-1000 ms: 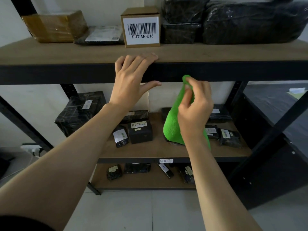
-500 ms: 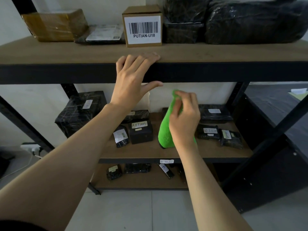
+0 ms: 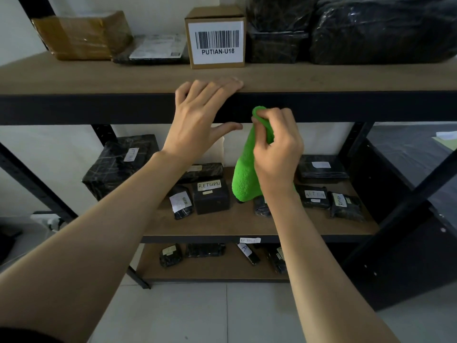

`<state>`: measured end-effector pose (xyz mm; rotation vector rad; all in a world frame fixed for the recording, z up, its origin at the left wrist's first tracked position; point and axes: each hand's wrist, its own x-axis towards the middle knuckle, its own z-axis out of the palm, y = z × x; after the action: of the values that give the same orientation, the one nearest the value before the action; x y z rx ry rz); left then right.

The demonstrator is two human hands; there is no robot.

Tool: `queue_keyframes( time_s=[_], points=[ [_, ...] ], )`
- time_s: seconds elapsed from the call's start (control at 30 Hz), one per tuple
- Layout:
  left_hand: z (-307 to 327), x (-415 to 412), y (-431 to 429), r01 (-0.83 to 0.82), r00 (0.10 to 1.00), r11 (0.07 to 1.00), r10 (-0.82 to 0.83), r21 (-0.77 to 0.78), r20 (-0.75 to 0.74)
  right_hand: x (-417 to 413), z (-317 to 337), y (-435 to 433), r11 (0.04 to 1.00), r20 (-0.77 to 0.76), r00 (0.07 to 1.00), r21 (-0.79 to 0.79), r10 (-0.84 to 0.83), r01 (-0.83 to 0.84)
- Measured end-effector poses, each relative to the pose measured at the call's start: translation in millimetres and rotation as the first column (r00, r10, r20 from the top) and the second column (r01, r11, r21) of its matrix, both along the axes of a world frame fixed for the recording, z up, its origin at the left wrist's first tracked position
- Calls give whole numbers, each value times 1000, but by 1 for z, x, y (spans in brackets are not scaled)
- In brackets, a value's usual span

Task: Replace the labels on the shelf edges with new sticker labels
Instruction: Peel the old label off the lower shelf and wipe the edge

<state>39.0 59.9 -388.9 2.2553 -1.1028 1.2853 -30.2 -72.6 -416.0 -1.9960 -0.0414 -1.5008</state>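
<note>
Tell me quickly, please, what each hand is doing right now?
Left hand: open, fingers resting on the top shelf edge, holding nothing.
Right hand: closed on the green cloth.

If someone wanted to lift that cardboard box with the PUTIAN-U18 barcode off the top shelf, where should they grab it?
Probably by its two side walls, reaching in from the front. The PUTIAN-U18 box stands upright near the top shelf front. A flat parcel leaves its left side exposed, but a black-wrapped package stands close on the right, so sliding it forward first would free that side.
</note>
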Motion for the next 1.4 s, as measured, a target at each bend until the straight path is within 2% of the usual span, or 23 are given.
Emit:
queue_keyframes(
  time_s=[0.1,0.23,0.33,0.43,0.53,0.67,0.9,1.1,1.23,1.3,1.4],
  points=[
    [-1,0,-2,16,1000,1000,-16,-19,0,3,-4,-2,995,-10,999,-96,-31,30],
    [0,-2,-2,9,1000,1000,-9,-20,-3,1,-11,-9,986,-103,994,-165,-18,0],
    [1,-4,-1,3,1000,1000,-4,-18,-18,-14,-23,-23,1000,-140,990,24,-10,13],
    [1,-5,-1,-8,1000,1000,8,-12,-27,-20,-19,-25,990,-34,999,132,-34,39],
    [1,-5,-2,-12,999,1000,12,-10,-42,-14,-6,-11,995,-8,999,92,45,-44],
    [0,-4,-1,-4,999,1000,3,-11,-44,-7,1,0,993,-95,989,26,117,-115],
    [0,-3,-3,8,999,1000,-9,-26,-42,1,-1,5,998,-52,998,-63,-17,14],
    [1,-4,-2,0,999,1000,-1,-25,-47,3,-4,6,997,-44,997,-29,-68,67],
    [1,-5,-4,7,999,999,-9,-33,-41,1,-7,-7,984,-60,989,107,-133,139],
    [0,-5,-3,6,999,999,-7,-32,-39,-2,-8,-10,978,-45,991,162,-124,130],
    [0,-5,-3,-1,999,1000,0,-22,-41,-4,-7,3,993,-28,999,114,-40,43]
  ],
)
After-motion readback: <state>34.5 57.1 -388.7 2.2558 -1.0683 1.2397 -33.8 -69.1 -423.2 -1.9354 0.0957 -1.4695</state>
